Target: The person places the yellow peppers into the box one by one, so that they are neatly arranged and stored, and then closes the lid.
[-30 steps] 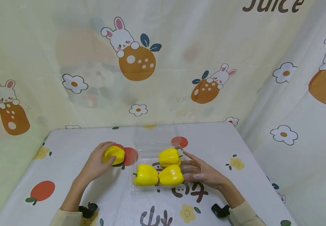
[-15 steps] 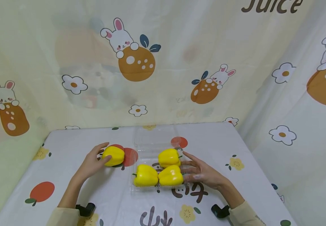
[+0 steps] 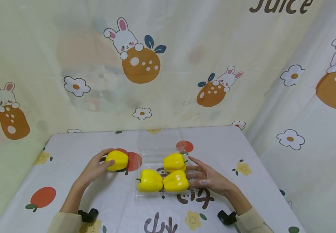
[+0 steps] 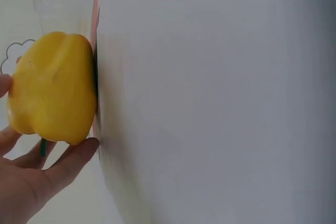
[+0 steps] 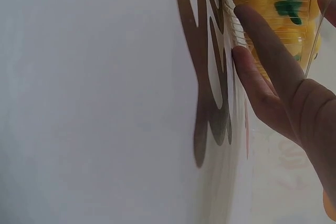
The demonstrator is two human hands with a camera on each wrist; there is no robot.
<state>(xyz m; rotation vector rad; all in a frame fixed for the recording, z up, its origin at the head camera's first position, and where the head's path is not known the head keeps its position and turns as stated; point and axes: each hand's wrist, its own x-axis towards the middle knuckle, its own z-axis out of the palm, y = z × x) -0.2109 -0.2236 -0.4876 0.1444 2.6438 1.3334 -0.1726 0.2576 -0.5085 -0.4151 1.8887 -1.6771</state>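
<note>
Left of centre, the left hand cups a loose yellow bell pepper with curled fingers; the right hand's straight fingers brace the clear plastic clamshell tray, which could slide if nudged.

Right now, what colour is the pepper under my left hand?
Yellow. The pepper shows best in the left wrist view, with a green stem just visible.
</note>
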